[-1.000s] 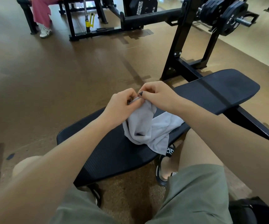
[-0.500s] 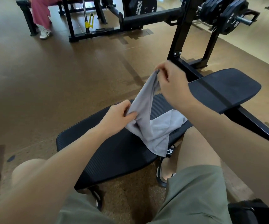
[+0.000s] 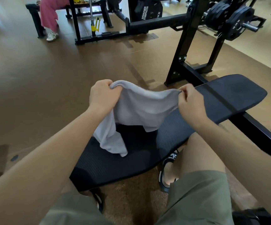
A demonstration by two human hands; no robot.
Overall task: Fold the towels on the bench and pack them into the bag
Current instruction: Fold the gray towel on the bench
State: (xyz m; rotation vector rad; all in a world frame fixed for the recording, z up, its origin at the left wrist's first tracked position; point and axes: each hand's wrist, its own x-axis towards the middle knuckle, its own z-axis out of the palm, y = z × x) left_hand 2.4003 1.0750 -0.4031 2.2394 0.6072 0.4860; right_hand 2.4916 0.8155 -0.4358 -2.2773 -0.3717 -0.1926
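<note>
Above the black ribbed padded tabletop (image 3: 131, 161), my left hand (image 3: 103, 95) at ten o'clock and right hand (image 3: 191, 101) at two pinch the soft grey cloth towel (image 3: 141, 108) spread out; folding barely begun, packing remains.

A black padded weight bench (image 3: 196, 114) with a ribbed surface stands at an angle on a brown gym floor (image 3: 50, 75), its wider end toward the right. The lower tail of a grey towel (image 3: 113, 143) drapes onto the pad near its middle. The bench's black steel frame (image 3: 261, 132) runs beneath it.
</note>
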